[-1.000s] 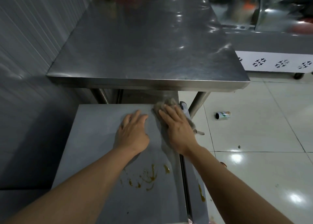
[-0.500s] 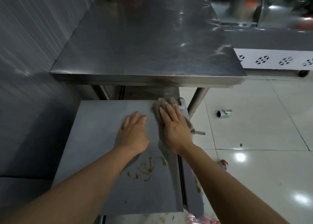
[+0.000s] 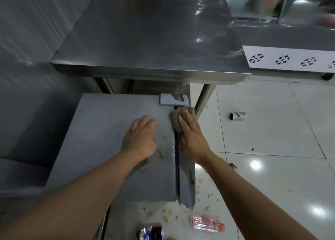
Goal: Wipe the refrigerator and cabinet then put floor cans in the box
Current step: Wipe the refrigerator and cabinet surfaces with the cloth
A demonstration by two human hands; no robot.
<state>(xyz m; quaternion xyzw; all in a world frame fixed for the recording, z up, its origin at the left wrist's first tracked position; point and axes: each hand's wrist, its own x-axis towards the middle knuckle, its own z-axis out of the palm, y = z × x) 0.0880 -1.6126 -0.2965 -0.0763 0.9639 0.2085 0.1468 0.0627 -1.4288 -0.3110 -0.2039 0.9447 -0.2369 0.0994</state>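
Note:
The grey top of the small refrigerator (image 3: 101,131) lies below me, with yellow-brown smears near its front right. My right hand (image 3: 192,136) presses a brownish cloth (image 3: 175,119) flat onto the top's right edge, over the door seam. My left hand (image 3: 140,137) rests palm down beside it, fingers spread, holding nothing. A white hinge cover (image 3: 171,101) sits at the back right corner. A can (image 3: 237,116) lies on its side on the white floor tiles to the right.
A steel table (image 3: 150,45) overhangs the refrigerator's back edge, its leg (image 3: 204,99) close to my right hand. A pink-capped plastic bottle (image 3: 205,223), a crumpled wrapper (image 3: 150,233) and food scraps lie on the floor in front. A grey panelled wall runs along the left.
My right hand and the cloth have slid right, from the top's surface to its right edge, uncovering the hinge cover. The view has tilted down, showing the littered floor.

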